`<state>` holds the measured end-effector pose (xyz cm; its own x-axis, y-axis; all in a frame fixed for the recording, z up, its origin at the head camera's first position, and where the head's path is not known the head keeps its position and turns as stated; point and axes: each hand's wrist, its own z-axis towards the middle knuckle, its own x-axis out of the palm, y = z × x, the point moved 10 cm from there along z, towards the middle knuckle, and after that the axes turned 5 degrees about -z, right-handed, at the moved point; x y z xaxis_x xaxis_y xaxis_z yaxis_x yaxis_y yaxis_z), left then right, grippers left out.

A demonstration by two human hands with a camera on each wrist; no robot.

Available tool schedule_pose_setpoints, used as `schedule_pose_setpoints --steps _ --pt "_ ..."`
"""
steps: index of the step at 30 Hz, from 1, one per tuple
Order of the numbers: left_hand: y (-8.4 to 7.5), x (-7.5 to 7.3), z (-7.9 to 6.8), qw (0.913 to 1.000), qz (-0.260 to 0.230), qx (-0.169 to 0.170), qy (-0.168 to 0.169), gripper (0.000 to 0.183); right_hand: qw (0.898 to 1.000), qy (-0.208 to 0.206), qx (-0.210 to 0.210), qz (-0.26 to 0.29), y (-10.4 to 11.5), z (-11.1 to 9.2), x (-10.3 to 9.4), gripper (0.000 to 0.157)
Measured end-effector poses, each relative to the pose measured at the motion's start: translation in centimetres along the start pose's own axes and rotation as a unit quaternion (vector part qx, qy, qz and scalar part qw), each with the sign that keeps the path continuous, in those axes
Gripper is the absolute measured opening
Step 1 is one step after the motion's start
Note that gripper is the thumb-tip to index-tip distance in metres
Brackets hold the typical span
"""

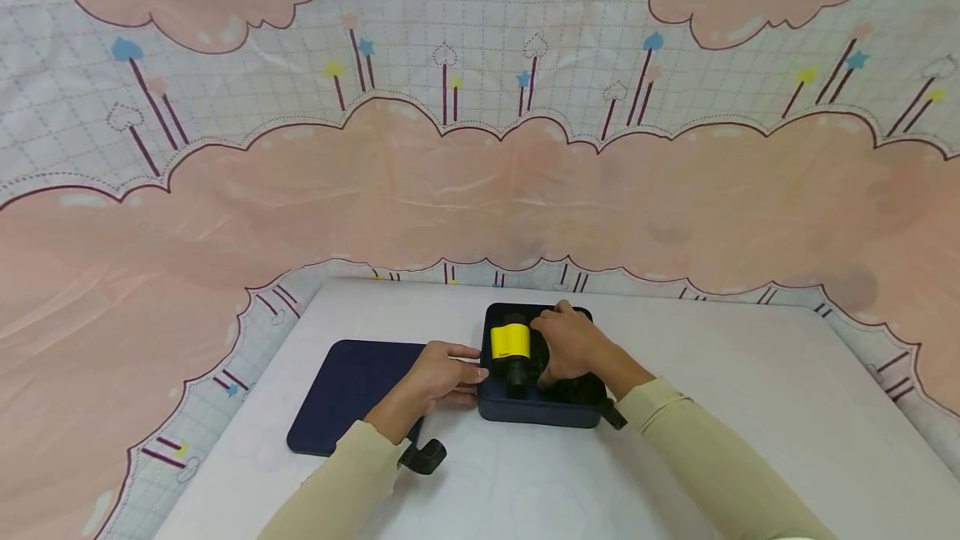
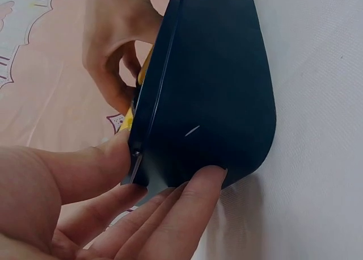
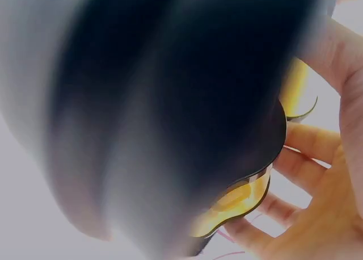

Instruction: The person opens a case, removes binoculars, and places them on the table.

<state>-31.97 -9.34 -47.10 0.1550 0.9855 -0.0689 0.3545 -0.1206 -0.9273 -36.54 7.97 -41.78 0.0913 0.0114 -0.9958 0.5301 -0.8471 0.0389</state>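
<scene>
Both forearms, in beige sleeves, rise from the bottom edge of the head view toward the lower centre. The left hand point(image 1: 442, 373) lies just left of centre, thumb and straight fingers extended rightward, pressing. The right hand point(image 1: 567, 342) sits just right of centre, knuckles up, fingers curled downward in a grip.

A yellow-and-black device point(image 1: 512, 350) lies upright in an open dark-blue case point(image 1: 536, 407), its flat lid point(image 1: 345, 390) at nine o'clock.

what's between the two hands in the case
In the head view, a yellow-and-black device sits in the dark case between the left hand and right hand.
</scene>
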Motion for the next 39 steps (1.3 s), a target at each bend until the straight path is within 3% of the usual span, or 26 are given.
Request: schedule_pose_setpoints --steps 18,39 --pt "0.2 0.6 0.0 0.9999 0.001 -0.011 -0.011 0.052 1.0 -0.008 0.005 0.014 -1.0 -0.4 -2.5 0.094" --pt "-0.4 1.0 -0.2 0.9991 -0.012 -0.032 -0.024 0.053 0.999 -0.029 -0.035 0.003 -1.9 -1.7 -6.4 0.091"
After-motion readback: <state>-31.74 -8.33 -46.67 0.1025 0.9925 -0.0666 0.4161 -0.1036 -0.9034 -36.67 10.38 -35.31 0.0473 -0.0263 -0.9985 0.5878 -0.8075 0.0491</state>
